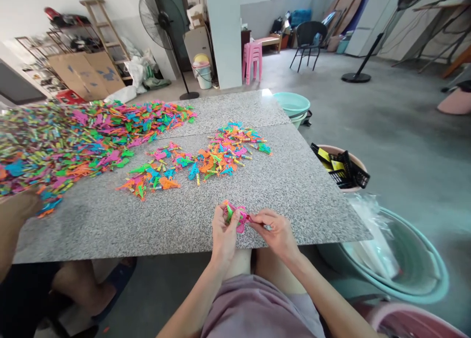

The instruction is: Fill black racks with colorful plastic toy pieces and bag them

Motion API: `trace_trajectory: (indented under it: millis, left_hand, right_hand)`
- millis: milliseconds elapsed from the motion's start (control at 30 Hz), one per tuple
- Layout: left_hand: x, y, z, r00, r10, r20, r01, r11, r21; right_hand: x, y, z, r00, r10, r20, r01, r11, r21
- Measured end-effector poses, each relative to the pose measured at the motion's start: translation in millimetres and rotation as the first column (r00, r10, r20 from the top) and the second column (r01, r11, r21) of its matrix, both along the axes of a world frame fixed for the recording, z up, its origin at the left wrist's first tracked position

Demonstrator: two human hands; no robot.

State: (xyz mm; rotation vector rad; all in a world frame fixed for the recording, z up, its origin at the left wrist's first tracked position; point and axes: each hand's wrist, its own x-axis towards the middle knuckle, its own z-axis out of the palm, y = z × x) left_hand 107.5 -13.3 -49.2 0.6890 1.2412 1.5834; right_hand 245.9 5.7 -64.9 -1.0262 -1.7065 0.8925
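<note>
While a co-worker's arm lies by the big pile of loose plastic pieces at far left, a smaller heap sits mid-bench. Left hand clasps a pink-and-green bunch just above the near edge; right hand pinches the bunch's right end, fingers narrow. Progress, my read: one bunch mid-handling, plenty left in both piles; can't tell if either counts as finished. No readable brands or writing; yellowish bits too small.
</note>
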Motion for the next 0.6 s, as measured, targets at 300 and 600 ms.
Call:
trace_trajectory:
  millis: [300,600]
  left_hand:
    - [-7,6,0.1,0.999,-0.028,0.026,0.028,1.000,-0.003]
    - [-16,15,-0.4,0.966,-0.158,-0.204,0.155,0.987,-0.031]
  right_hand:
    - [-4,-1,-6,0.998,0.016,0.055,-0.024,0.988,0.154]
    - [-9,-5,-13,0.998,-0.035,-0.050,0.042,0.989,0.143]
